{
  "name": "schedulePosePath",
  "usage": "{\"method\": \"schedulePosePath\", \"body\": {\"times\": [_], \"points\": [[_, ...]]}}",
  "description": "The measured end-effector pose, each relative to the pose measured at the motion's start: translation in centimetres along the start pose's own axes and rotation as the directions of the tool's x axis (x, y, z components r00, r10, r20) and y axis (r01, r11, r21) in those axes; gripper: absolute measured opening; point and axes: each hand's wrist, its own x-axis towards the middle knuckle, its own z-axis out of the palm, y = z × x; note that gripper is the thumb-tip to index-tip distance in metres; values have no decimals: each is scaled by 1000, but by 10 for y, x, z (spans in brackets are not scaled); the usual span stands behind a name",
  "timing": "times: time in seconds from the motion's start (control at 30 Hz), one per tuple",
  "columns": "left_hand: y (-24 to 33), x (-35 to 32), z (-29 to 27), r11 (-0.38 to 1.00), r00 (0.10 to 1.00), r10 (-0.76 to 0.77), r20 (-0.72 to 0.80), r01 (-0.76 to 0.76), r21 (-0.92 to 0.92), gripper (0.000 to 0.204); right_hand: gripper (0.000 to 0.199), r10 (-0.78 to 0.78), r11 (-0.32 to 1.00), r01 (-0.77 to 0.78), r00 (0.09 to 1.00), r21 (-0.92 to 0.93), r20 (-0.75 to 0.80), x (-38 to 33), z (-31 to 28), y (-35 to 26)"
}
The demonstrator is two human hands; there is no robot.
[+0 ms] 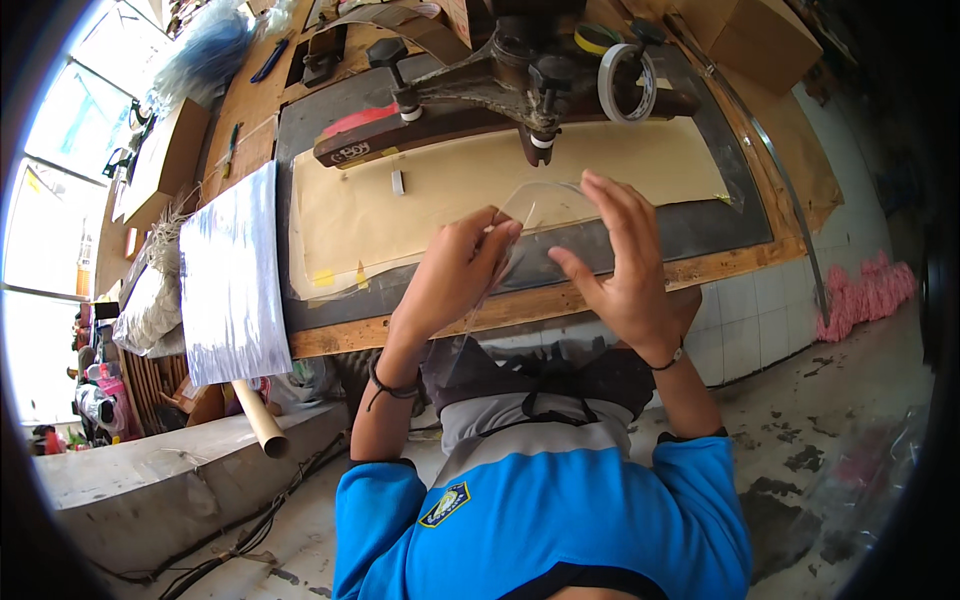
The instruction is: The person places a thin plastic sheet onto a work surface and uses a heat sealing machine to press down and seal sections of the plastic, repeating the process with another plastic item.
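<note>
Two hands work at the middle of the view, both on one clear plastic bag (530,215). The left hand (455,275) is curled narrow, its fingertips (500,232) pinched on the bag's left edge. The right hand (625,265) is spread wide, fingers fanned and upright, thumb pointing toward nine o'clock; its fingers touch the bag's right side, though whether they grip it or only press against it cannot be told. The bag hangs between the two hands, its rounded top at twelve o'clock from them and its lower part trailing toward six o'clock over the table's edge, down toward the person's lap. Each wrist wears one band, two in all.

Under the hands lies one wooden workbench (420,330), topped by one dark mat (700,225) and, on that, one tan sheet (440,200). At twelve o'clock from the hands stands one heavy dark metal machine (500,85) with a long brown arm reaching toward ten o'clock. One roll of pale tape (627,85) stands at its right end, at one o'clock from the hands. One small white block (398,182) rests on the tan sheet at eleven o'clock.

At nine o'clock, one silvery sheet of film (235,275) drapes over the bench's edge, with one cardboard tube (260,415) poking out below it. Far out at three o'clock, one heap of pink stuff (870,295) lies on the floor against the tiled wall.
</note>
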Motion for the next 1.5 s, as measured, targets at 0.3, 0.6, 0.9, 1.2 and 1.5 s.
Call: {"method": "schedulePosePath", "body": {"times": [0.3,0.6,0.9,1.2,1.5], "points": [[-11,-30,14,988,997,-67,29,70,-134,30,62,110,994,-108,991,18,-75,-6,3,15],[-9,-61,30,964,972,-230,-38,223,-143,21,57,381,909,-408,898,89,222,-16,8,22],[-49,-104,34,965,985,-169,46,175,-195,18,37,237,965,-258,938,53,254,27,-8,33],[-58,-114,69,876,947,-278,-158,182,-447,20,33,5,1000,-11,949,18,314,4,1,14],[-22,-100,37,858,890,175,-421,72,509,19,52,-22,997,48,908,-53,418,-23,19,26]]}}
